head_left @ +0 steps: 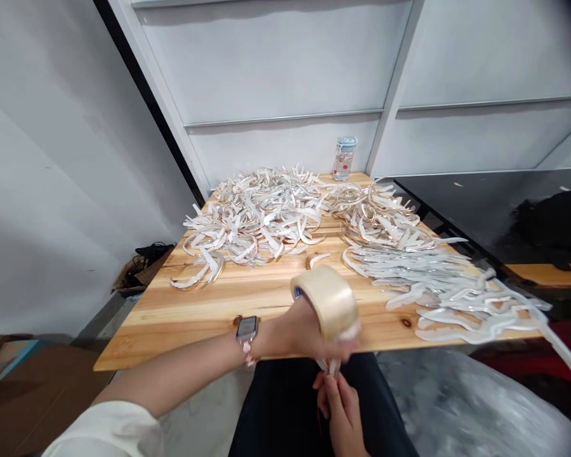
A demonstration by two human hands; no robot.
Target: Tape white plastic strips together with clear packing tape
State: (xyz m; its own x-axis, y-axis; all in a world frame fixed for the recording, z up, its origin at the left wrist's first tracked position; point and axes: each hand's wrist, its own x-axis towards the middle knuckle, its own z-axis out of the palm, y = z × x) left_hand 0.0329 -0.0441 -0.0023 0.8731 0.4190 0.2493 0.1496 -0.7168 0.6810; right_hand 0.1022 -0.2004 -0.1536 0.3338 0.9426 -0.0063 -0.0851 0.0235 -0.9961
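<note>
My left hand [302, 327], with a watch [247, 327] on its wrist, holds a wide roll of clear packing tape [333, 303] above the table's front edge. Its fingers are partly hidden behind the roll and smeared by motion. Just below, over my lap, my right hand [343, 403] pinches the end of some thin pale strips [332, 366]. The two hands nearly meet at these strips. How many strips there are, and whether tape is on them, I cannot tell.
Curved white and clear strips [261, 216] lie heaped on the wooden table [171, 317]. A second heap [375, 216] lies right of it, with flatter, longer strips [438, 279] nearer me, some overhanging the edge. A blue-lidded bottle [344, 158] stands at the back by the wall.
</note>
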